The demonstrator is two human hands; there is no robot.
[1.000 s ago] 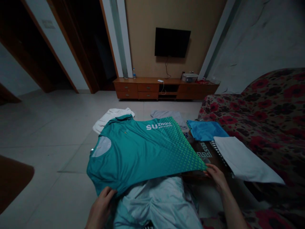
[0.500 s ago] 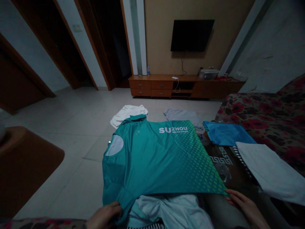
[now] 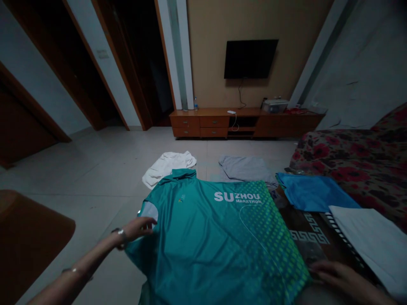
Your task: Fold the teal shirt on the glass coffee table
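Note:
A green sleeveless running shirt [image 3: 197, 237] with "SU ZHOU MARATHON" lettering lies spread in front of me, its collar pointing away. At its left armhole, my left hand [image 3: 140, 228] reaches over the edge with slightly curled fingers and a gap between thumb and fingers. A bracelet is on that wrist. At the lower right corner of the shirt, my right hand [image 3: 343, 277] has its fingers closed on the hem; it is somewhat blurred. The shirt's near edge runs out of view at the bottom.
White cloth [image 3: 168, 165] and folded grey cloth [image 3: 246, 168] lie beyond the shirt. To the right are blue cloth [image 3: 314, 190], folded white cloth [image 3: 369, 237] and a flowered sofa [image 3: 337, 148]. A brown rounded piece of furniture [image 3: 32, 237] stands left; a TV cabinet [image 3: 214, 123] is at the back.
My left hand has left the shirt's lower left corner and moved up to the armhole. My right hand stays by the right hem corner. The shirt now covers the pale cloth that showed below it.

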